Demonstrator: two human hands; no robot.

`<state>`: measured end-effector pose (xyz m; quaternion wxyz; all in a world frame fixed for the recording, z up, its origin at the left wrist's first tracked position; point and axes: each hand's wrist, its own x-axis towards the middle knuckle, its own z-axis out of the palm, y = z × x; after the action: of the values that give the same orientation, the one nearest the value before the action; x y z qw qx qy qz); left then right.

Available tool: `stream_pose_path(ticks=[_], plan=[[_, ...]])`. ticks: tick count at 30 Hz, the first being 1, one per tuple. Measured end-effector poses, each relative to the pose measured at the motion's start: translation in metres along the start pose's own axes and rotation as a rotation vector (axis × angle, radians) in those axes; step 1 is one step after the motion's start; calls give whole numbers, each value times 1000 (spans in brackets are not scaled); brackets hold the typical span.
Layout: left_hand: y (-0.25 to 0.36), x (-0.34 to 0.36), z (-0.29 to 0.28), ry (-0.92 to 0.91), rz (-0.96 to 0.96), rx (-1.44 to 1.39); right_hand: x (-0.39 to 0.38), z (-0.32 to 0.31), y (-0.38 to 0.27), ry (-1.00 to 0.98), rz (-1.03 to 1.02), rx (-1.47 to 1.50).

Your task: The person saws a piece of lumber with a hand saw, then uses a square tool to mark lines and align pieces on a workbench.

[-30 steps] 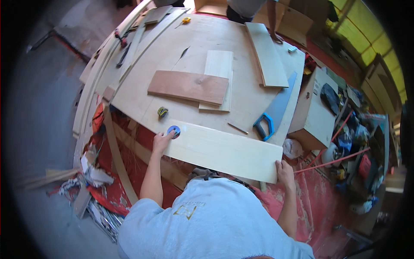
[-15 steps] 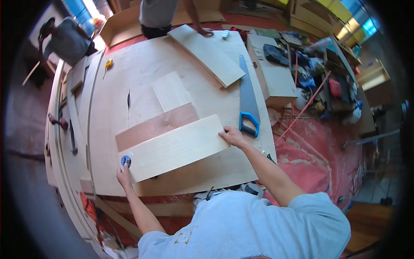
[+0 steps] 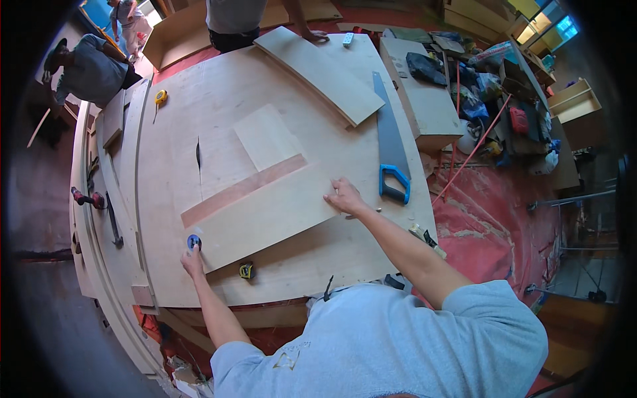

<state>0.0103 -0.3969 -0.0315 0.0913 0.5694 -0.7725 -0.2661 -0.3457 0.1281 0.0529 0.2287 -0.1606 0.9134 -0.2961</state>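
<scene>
A pale plywood board (image 3: 265,215) lies slanted across the near part of the large worktable, overlapping a reddish-brown board (image 3: 242,191) whose strip shows along its far edge. My left hand (image 3: 192,263) is closed at its left end. At those fingertips is a small blue disc (image 3: 194,242) with a dark middle, whose kind I cannot make out. My right hand (image 3: 346,198) pinches the board's right end. Just in front of the board sits a black and yellow tape measure (image 3: 246,270). Beyond the reddish strip lies another pale panel (image 3: 269,136).
A handsaw (image 3: 395,184) with a blue handle lies right of my right hand. Farther back is a long board (image 3: 318,73), near a co-worker's hand (image 3: 315,36). A yellow tape measure (image 3: 160,97) sits far left; a hammer (image 3: 114,222) lies on the left boards.
The pale board has slid away from me over the reddish-brown one, so less of that shows. Both hands moved with it. The near tape measure has come into sight.
</scene>
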Motion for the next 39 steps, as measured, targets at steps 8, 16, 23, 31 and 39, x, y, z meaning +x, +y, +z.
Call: stream_pose_path(ticks=[8, 16, 23, 31, 39], plan=[[6, 21, -6, 65, 11, -129, 26, -30, -12, -12, -62, 170], [27, -19, 15, 23, 27, -128, 191, -126, 113, 320, 480, 1002], [26, -20, 7, 58, -13, -4, 244, -143, 109, 267, 632, 1253], [34, -18, 4, 78, 19, 17, 198, -128, 147, 312, 474, 1413], [88, -32, 8, 74, -44, 260, 260, -141, 99, 334, 564, 1120]])
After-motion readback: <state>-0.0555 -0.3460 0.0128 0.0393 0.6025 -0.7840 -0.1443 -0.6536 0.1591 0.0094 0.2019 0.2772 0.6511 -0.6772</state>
